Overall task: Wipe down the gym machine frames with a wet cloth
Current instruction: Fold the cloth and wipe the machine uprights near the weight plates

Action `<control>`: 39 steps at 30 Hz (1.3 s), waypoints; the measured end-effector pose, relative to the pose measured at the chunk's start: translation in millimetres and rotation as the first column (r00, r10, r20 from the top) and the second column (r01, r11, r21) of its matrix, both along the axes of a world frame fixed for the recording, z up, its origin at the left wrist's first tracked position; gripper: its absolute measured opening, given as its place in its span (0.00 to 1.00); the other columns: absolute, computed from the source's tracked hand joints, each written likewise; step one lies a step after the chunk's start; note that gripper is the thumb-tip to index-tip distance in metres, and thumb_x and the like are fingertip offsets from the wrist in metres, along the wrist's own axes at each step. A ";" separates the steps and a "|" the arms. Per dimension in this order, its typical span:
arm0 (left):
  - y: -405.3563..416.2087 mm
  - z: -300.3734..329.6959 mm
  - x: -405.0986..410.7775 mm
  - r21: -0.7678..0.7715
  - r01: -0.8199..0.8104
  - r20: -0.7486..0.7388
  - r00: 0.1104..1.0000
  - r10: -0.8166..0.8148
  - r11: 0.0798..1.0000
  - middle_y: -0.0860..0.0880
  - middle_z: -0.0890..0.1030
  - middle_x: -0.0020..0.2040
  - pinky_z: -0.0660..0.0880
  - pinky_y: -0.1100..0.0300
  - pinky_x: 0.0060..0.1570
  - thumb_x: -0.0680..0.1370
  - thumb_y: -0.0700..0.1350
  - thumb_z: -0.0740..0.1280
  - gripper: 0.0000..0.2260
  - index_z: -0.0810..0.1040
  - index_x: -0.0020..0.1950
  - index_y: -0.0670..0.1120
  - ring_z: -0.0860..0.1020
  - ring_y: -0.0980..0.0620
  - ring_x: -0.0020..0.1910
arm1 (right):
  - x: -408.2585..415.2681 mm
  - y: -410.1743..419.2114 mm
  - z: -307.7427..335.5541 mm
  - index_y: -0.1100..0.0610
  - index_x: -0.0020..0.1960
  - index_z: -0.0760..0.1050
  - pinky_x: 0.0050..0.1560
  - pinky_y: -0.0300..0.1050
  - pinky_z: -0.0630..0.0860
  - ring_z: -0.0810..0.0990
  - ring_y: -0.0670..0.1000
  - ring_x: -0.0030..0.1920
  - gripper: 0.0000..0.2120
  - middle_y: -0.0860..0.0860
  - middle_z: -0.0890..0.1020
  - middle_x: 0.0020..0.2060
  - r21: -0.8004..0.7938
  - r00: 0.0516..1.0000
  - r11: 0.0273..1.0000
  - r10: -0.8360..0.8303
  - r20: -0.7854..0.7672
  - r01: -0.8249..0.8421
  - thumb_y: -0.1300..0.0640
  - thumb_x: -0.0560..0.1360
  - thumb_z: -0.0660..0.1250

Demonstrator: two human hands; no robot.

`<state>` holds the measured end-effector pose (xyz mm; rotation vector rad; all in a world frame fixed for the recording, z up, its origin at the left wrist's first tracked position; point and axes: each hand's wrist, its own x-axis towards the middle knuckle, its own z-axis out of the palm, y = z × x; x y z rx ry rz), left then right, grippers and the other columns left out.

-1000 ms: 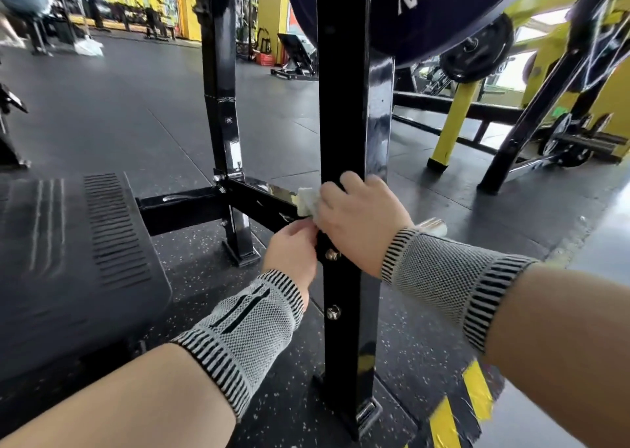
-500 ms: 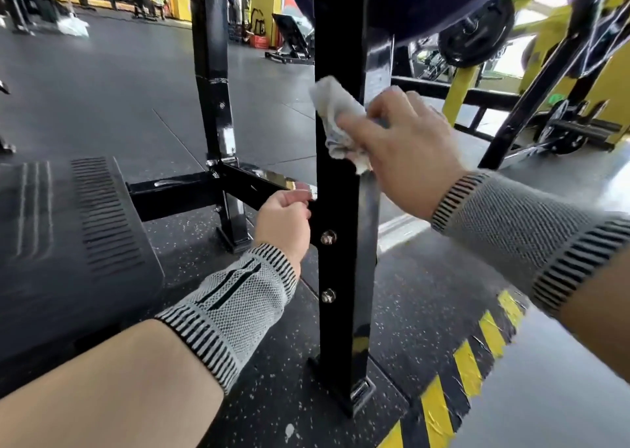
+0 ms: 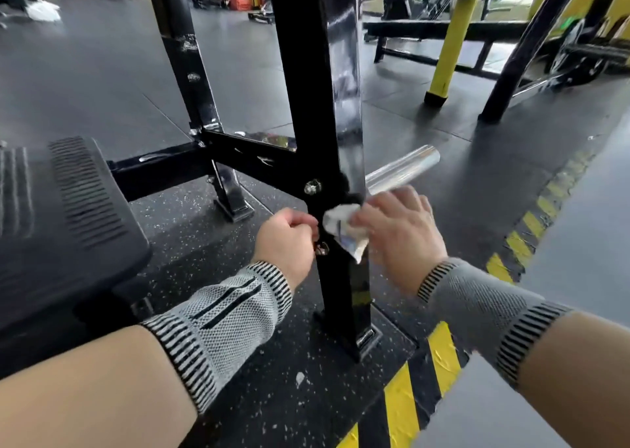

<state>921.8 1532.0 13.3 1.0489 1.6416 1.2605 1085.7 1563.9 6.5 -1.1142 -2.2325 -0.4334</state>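
At the far left, one dark padded bench (image 3: 61,229) is lying low beside the frame, with a black crossbar (image 3: 163,166) running from it toward the two black uprights. The rear post (image 3: 184,72) is standing behind, and the near post (image 3: 306,72) is rising in the middle, its long axis running straight up and down from a foot plate on the speckled floor (image 3: 272,379). Two bolts are showing on the near post's face, an upper bolt (image 3: 312,186) and a lower bolt (image 3: 321,248). The left hand (image 3: 286,239) is being held curled against the post's left edge between those bolts; whether anything is gripped in it cannot be told. Just to its right, one white cloth (image 3: 342,227) is being pressed onto the post's front corner and is bunched under the fingers of the right hand (image 3: 399,233), which is gripping it. The right hand is the nearer one to the cloth, and the unwiped lower stretch of the post is lying directly below it, so a downward stroke along the post's length is judged likely. One chrome bar (image 3: 405,168) is sticking out rightward behind the post, and yellow and black stripes (image 3: 439,355) are marking the floor.
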 end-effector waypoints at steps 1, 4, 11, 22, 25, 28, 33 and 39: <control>1.5 -1.0 -1.1 -0.015 -0.002 0.020 1.000 0.002 1.000 0.50 0.81 0.41 0.77 0.53 0.46 0.76 0.32 0.57 0.14 0.76 0.40 0.47 0.81 0.47 0.47 | -6.8 4.2 16.6 0.54 0.45 0.79 0.46 0.49 0.70 0.72 0.58 0.48 0.16 0.53 0.78 0.44 0.014 0.988 1.000 -0.021 -0.153 0.024 0.68 0.61 0.73; 1.5 -4.5 -1.0 -0.059 0.006 0.031 1.000 -0.005 0.998 0.49 0.81 0.40 0.76 0.54 0.48 0.75 0.30 0.56 0.15 0.76 0.38 0.47 0.81 0.48 0.47 | -27.9 13.2 37.8 0.59 0.50 0.78 0.45 0.42 0.65 0.75 0.58 0.45 0.12 0.56 0.76 0.49 -0.108 0.927 0.994 -0.071 -0.368 0.033 0.70 0.69 0.65; 1.1 -46.9 4.2 -0.173 0.041 -0.038 0.998 -0.049 0.984 0.47 0.84 0.42 0.77 0.48 0.54 0.75 0.33 0.59 0.16 0.78 0.34 0.49 0.82 0.45 0.50 | -5.7 -3.8 -50.1 0.60 0.41 0.78 0.31 0.38 0.69 0.76 0.56 0.34 0.15 0.58 0.77 0.43 -0.144 0.982 0.989 0.018 -0.190 -0.046 0.74 0.58 0.73; 7.9 -105.2 25.7 -0.349 0.169 -0.102 0.971 -0.216 0.922 0.51 0.85 0.45 0.77 0.56 0.52 0.76 0.33 0.58 0.18 0.81 0.36 0.51 0.82 0.51 0.50 | 30.0 -10.2 -145.4 0.58 0.38 0.77 0.20 0.42 0.70 0.71 0.55 0.24 0.17 0.55 0.75 0.37 -0.444 0.997 0.895 -0.017 0.071 0.046 0.73 0.54 0.74; 7.6 -115.1 28.1 -0.415 0.215 -0.111 0.952 -0.284 0.884 0.49 0.85 0.49 0.77 0.56 0.56 0.77 0.32 0.57 0.18 0.81 0.38 0.49 0.81 0.51 0.52 | 31.5 -14.4 -155.5 0.58 0.45 0.76 0.28 0.46 0.73 0.76 0.59 0.29 0.13 0.54 0.74 0.42 -0.584 0.978 0.792 -0.076 0.195 0.178 0.72 0.64 0.69; 10.7 -125.1 27.1 -0.501 0.224 -0.120 0.938 -0.324 0.836 0.45 0.84 0.53 0.76 0.52 0.58 0.78 0.34 0.59 0.13 0.83 0.49 0.43 0.81 0.46 0.55 | 23.2 -19.8 -155.7 0.55 0.54 0.74 0.38 0.43 0.67 0.79 0.58 0.43 0.11 0.50 0.71 0.43 -0.706 0.946 0.643 -0.096 0.310 0.297 0.65 0.73 0.63; 2.0 -133.7 21.8 -0.583 0.193 -0.111 0.943 -0.313 0.789 0.42 0.82 0.46 0.77 0.45 0.56 0.77 0.39 0.61 0.09 0.81 0.44 0.42 0.80 0.41 0.50 | 12.5 -21.1 -143.7 0.51 0.43 0.78 0.43 0.43 0.78 0.80 0.52 0.40 0.03 0.48 0.81 0.38 -0.971 0.994 0.229 -0.090 0.054 0.074 0.58 0.70 0.69; -35.6 -140.7 18.0 -0.678 0.151 0.256 0.966 0.038 0.720 0.45 0.83 0.50 0.78 0.50 0.49 0.75 0.57 0.66 0.14 0.81 0.47 0.47 0.80 0.44 0.50 | 5.6 -49.0 -126.6 0.58 0.41 0.75 0.40 0.46 0.78 0.76 0.53 0.34 0.10 0.58 0.77 0.35 -0.881 0.634 -0.027 -0.704 -0.319 -0.472 0.72 0.72 0.62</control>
